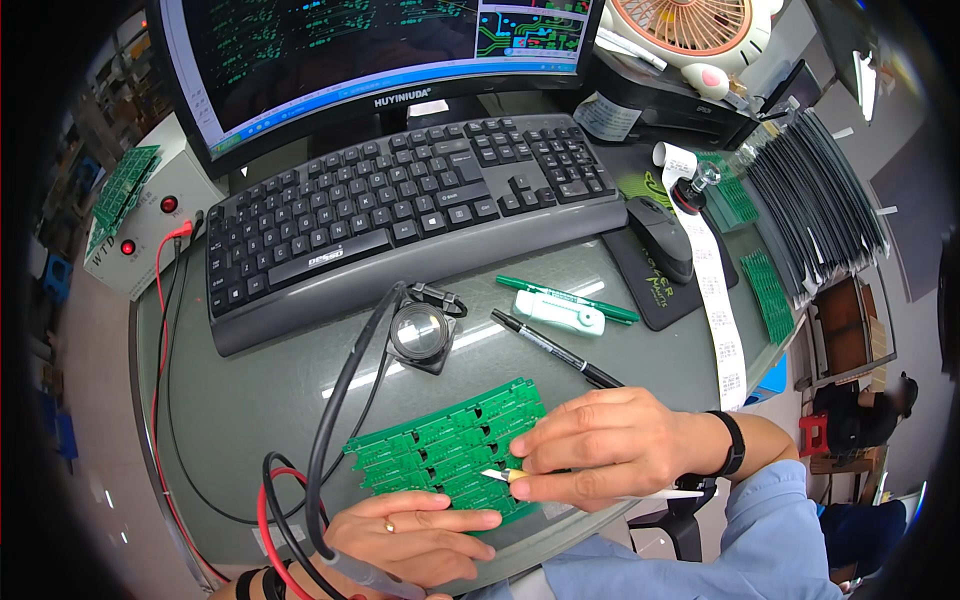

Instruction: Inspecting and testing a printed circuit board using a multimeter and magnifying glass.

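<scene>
A green circuit board panel (pixel 430 445) lies on the glass-topped desk before me, apparently with more board beneath it. My right hand (pixel 600 450) comes in from the right and is closed on a craft knife (pixel 508 475), whose yellowish handle and short pointed blade show past the fingers. The blade is over the panel's middle; whether it touches I cannot tell. Across the panel's lower left edge my left hand (pixel 420 535) lies with fingers stretched out, thumb hidden. A grey sleeve with black and red cables (pixel 370 575) runs over the left wrist area.
Beyond the panel lie a round lens in a black frame (pixel 418 332), a black marker (pixel 555 350), a green pen (pixel 570 300) and a pale green plastic tool (pixel 560 313). A keyboard (pixel 400 215), mouse (pixel 660 238) and paper strip (pixel 712 290) stand farther back.
</scene>
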{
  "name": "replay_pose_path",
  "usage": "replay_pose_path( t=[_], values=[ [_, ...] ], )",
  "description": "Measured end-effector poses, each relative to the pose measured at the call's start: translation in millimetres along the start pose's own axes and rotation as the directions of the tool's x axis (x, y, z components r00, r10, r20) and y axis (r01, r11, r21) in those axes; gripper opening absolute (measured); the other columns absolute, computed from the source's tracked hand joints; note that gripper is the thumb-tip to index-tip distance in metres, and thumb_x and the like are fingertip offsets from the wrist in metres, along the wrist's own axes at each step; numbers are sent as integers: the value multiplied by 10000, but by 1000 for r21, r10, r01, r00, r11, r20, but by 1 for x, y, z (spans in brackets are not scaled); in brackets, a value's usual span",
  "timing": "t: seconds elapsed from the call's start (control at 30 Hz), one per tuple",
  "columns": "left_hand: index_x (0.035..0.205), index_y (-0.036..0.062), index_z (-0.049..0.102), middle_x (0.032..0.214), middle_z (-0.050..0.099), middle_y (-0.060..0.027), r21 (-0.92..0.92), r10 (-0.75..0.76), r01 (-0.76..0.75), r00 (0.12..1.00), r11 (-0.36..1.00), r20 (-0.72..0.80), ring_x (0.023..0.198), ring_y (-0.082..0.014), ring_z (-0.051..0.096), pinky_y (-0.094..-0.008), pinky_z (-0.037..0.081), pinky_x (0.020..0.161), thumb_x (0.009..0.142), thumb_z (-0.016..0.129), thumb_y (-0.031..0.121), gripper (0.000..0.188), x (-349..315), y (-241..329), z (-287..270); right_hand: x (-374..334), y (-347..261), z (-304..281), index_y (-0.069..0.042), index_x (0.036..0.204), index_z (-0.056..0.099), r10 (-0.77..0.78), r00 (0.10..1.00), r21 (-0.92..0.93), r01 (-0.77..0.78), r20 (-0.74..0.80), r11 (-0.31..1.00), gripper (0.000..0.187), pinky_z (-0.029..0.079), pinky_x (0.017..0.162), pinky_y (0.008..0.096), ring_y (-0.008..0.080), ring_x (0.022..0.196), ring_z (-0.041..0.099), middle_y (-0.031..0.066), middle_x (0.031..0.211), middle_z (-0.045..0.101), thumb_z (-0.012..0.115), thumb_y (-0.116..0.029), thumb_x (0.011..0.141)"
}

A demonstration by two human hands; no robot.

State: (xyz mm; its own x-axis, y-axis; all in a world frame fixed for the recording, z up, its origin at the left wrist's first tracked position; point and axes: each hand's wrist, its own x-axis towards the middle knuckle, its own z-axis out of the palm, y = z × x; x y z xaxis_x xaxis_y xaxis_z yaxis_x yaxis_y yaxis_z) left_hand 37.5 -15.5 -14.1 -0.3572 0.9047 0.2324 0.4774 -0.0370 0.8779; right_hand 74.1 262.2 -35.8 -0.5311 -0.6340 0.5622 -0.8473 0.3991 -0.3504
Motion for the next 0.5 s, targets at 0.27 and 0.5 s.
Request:
replay_pose_path(
  t=[0.27,0.5],
  values=[
    [744,-1,654,936,702,-107,12,6,-6,1000,1000,-1,1109,-266,621,-389,401,990,878,441,294,388,1,1,0,2,0,-2,-54,1076,691,6,1000,34,-6,14,999,362,552,784,297,190,964,650,36,1002,640,694,-55,714],
    [756,2,657,935,702,-108,-9,-1,1,1000,1000,4,1106,-265,623,-391,399,991,878,442,297,385,1,-3,-1,-1,2,2,-58,1073,694,5,1000,0,-5,-18,1000,357,552,779,292,186,976,650,33,1000,639,689,-52,716]
  ],
)
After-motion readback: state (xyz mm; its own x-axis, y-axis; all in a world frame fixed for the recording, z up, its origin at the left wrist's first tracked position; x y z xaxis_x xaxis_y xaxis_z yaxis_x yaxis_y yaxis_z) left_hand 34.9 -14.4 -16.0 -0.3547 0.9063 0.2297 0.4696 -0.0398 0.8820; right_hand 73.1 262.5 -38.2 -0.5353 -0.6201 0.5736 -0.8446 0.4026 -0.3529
